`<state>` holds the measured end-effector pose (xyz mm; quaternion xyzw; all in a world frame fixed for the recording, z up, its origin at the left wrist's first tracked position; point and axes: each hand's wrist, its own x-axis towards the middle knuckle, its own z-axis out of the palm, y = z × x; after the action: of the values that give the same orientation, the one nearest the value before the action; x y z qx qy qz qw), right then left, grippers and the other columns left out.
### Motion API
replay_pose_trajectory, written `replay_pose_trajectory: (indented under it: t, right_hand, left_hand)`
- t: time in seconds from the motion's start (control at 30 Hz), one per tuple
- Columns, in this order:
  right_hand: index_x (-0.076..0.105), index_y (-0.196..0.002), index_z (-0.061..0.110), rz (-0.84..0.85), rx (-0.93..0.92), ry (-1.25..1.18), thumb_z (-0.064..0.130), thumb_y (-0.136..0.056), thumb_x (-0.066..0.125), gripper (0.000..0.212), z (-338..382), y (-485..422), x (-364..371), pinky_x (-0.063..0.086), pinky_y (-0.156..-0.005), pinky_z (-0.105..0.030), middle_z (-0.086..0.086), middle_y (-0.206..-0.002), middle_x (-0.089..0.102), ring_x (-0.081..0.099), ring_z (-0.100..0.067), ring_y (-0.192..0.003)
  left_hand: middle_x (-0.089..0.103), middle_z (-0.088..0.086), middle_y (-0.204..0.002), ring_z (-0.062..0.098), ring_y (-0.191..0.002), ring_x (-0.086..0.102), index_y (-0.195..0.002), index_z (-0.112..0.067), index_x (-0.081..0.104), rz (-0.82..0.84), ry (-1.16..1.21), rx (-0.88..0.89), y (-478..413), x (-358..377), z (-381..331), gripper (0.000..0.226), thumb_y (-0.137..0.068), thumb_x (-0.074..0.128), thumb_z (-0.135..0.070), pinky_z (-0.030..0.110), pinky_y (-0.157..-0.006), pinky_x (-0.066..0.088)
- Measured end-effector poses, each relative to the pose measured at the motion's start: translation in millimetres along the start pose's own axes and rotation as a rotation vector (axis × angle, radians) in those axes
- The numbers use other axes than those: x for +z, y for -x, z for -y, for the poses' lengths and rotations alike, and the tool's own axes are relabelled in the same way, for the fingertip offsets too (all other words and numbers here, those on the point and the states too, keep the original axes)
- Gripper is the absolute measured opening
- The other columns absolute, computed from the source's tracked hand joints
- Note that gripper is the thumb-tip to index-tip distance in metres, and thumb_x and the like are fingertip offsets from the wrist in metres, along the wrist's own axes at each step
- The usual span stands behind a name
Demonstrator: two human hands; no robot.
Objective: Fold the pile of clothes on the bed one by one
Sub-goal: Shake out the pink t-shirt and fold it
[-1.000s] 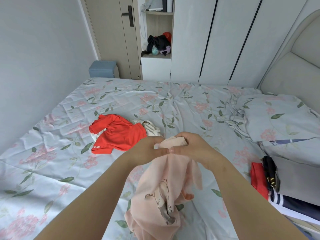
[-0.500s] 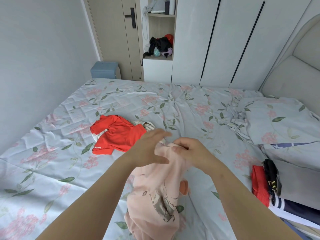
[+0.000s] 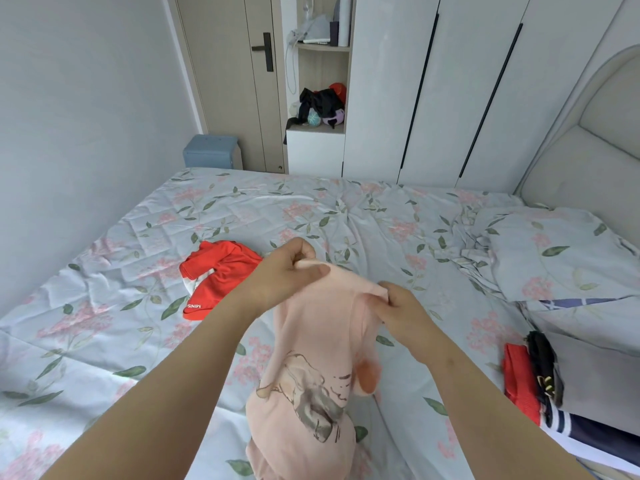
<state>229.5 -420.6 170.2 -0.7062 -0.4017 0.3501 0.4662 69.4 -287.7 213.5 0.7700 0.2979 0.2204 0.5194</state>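
The red garment (image 3: 225, 271) lying on the bed (image 3: 104, 341) is showing small white letters along its near edge. They are reading roughly "MINIS", appearing upside down and running off at the fold.

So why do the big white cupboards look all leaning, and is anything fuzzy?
Head view: the wide-angle lens makes the white wardrobe doors and headboard lean outward; the orange patch low on the pink shirt looks smeared, probably blur; the light is soft and even, with no hard shadows on the bed.
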Motion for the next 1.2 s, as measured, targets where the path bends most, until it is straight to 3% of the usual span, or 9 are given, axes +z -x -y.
replay_pose_trajectory:
  t: [0.13,0.3,0.47,0.57,0.7,0.87,0.93,1.03,1.2]
  right_hand:
    - [0.05,-0.076,0.006,-0.018,-0.127,-0.001,0.007,-0.093,0.052,0.017,23,-6,2,0.026,-0.048,-0.013,0.005,-0.061,0.035,0.031,0.001,-0.047]
    - [0.063,-0.078,0.011,0.076,-0.054,0.009,0.013,-0.087,0.065,0.009,19,-8,0,0.042,-0.061,-0.023,0.003,-0.069,0.058,0.054,-0.009,-0.064]
    - [0.062,-0.078,0.004,0.08,0.142,0.251,0.016,-0.086,0.061,0.014,-22,-6,-7,0.039,-0.059,-0.025,-0.002,-0.07,0.056,0.051,-0.015,-0.064]
    - [0.046,-0.063,0.013,-0.035,0.153,0.422,0.016,-0.089,0.057,0.029,-34,-5,-15,0.03,-0.054,-0.025,0.0,-0.064,0.049,0.045,-0.016,-0.061]
    - [0.062,-0.081,0.002,-0.251,0.187,0.469,0.011,-0.089,0.05,0.017,-30,-11,-25,0.042,-0.058,-0.03,-0.011,-0.078,0.061,0.052,-0.023,-0.067]
    - [0.056,-0.09,0.009,-0.325,0.19,0.573,0.013,-0.091,0.04,0.016,1,-20,-37,0.037,-0.057,-0.03,-0.011,-0.09,0.057,0.052,-0.029,-0.077]
    - [0.049,-0.09,0.013,-0.347,0.173,0.548,0.018,-0.093,0.037,0.014,21,-24,-43,0.037,-0.059,-0.029,-0.006,-0.085,0.052,0.051,-0.026,-0.077]
    - [0.049,-0.084,0.012,-0.366,0.212,-0.022,0.021,-0.095,0.04,0.017,59,-33,-53,0.047,-0.05,-0.027,-0.01,-0.069,0.056,0.052,-0.023,-0.051]
    - [0.052,-0.085,0.015,-0.411,-0.024,-0.359,0.021,-0.093,0.054,0.01,129,-45,-78,0.055,-0.071,-0.036,-0.013,-0.085,0.07,0.066,-0.022,-0.071]
  left_hand:
    - [0.052,-0.011,-0.073,-0.003,-0.061,0.047,-0.097,-0.016,0.064,0.188,-0.434,0.168,-3,0,-9,0.018,-0.084,0.071,-0.025,0.012,-0.06,0.035]
    - [0.028,-0.012,-0.053,0.001,-0.047,0.026,-0.066,-0.002,0.043,0.074,-0.117,0.117,-10,-10,-26,0.036,-0.095,0.055,-0.018,0.014,-0.046,0.023]
    - [0.042,0.01,-0.085,0.024,-0.076,0.033,-0.084,0.012,0.051,-0.102,0.232,0.072,-14,-29,-29,0.066,-0.074,0.063,-0.052,0.035,-0.065,0.025]
    - [0.041,0.011,-0.084,0.024,-0.073,0.033,-0.084,0.008,0.054,-0.211,0.223,0.038,-16,-42,-26,0.054,-0.08,0.062,-0.045,0.032,-0.06,0.024]
    - [0.036,0.001,-0.06,0.012,-0.051,0.032,-0.06,-0.015,0.041,-0.321,-0.084,-0.018,-24,-52,-11,0.039,-0.095,0.055,-0.026,0.023,-0.046,0.025]
    - [0.059,0.001,-0.089,0.026,-0.093,0.055,-0.084,-0.02,0.065,-0.486,-0.492,-0.181,-31,-66,0,0.019,-0.094,0.055,-0.032,0.031,-0.077,0.044]
    - [0.053,0.001,-0.083,0.025,-0.086,0.05,-0.083,-0.017,0.06,-0.533,-0.384,-0.233,-33,-68,-6,0.019,-0.096,0.051,-0.027,0.026,-0.071,0.042]
    - [0.043,0.004,-0.065,0.023,-0.056,0.049,-0.073,-0.015,0.046,-0.55,0.129,-0.274,-39,-71,-27,0.027,-0.099,0.045,-0.021,0.022,-0.041,0.049]
    - [0.056,0.005,-0.073,0.013,-0.058,0.067,-0.084,-0.017,0.044,-0.534,0.496,-0.097,-55,-88,-83,0.023,-0.103,0.035,-0.026,0.037,-0.064,0.057]
